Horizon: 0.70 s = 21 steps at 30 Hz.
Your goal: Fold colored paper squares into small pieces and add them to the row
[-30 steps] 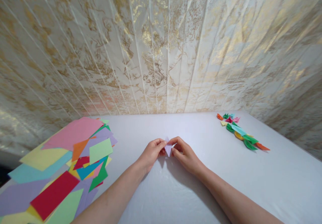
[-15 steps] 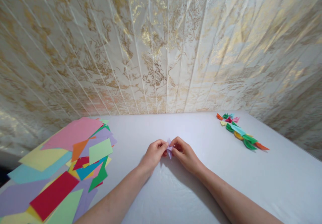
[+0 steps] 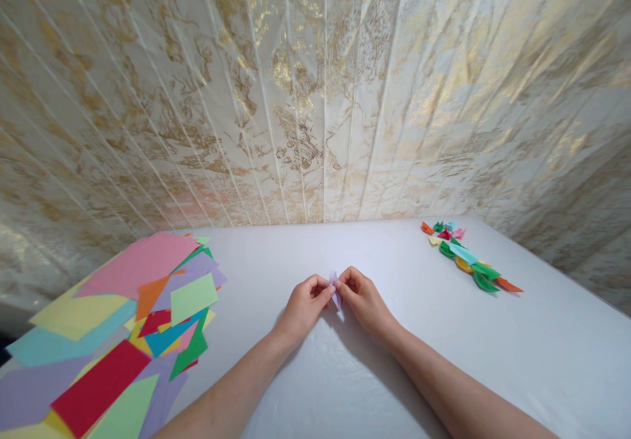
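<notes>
A small folded lilac paper piece [image 3: 336, 299] is pinched between my two hands, just above the white table [image 3: 296, 393]. My left hand [image 3: 306, 304] closes thumb and fingers on its left side. From the other side, my right hand [image 3: 363, 300] grips it with thumb and bent fingers. The two thumbs nearly meet over its middle. One pointed end stands up above the fingertips and another points down toward me; the fingers cover the middle folds.
Loose coloured paper sheets lie overlapping on the left, among them a pink sheet [image 3: 140, 265] and a red rectangle [image 3: 101, 386]. At the right rear are several small folded paper figures [image 3: 463, 253]. A gold-patterned curtain [image 3: 305, 97] hangs behind the table.
The lilac paper's side points, spread between the hands before, now look narrower and pressed together. My fingertips have drawn closer to each other. The view has shifted slightly.
</notes>
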Each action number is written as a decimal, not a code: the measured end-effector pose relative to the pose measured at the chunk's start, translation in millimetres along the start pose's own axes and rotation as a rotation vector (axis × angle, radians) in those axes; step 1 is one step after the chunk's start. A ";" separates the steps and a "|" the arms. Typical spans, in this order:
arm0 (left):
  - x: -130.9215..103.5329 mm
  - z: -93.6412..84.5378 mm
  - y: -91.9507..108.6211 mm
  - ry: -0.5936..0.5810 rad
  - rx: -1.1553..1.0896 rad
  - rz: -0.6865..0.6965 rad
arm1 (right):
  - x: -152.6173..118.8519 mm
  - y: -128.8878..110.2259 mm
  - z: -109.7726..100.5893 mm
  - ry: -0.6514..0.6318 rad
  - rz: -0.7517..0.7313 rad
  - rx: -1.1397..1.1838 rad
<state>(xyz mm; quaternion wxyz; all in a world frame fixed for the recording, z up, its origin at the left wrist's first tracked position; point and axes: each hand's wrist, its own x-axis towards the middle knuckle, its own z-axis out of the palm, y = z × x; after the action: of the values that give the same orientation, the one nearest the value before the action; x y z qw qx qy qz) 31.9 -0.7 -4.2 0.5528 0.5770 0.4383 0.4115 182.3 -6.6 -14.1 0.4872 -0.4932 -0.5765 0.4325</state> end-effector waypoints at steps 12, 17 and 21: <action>-0.9 0.6 0.1 0.060 0.013 -0.012 | 0.3 1.1 0.4 -0.098 0.063 0.111; 0.5 -0.5 -1.1 0.054 -0.005 -0.001 | 0.2 -3.9 -2.4 -0.118 0.060 0.094; 2.4 -2.4 -1.1 0.018 -0.088 -0.014 | -2.3 -9.8 -2.9 -0.173 -0.010 0.053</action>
<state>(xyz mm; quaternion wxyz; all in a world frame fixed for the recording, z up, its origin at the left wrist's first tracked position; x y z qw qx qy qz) 30.2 2.3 -5.2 0.5766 0.5451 0.4289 0.4318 183.8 -10.2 -4.4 0.4507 -0.4380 -0.6071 0.4862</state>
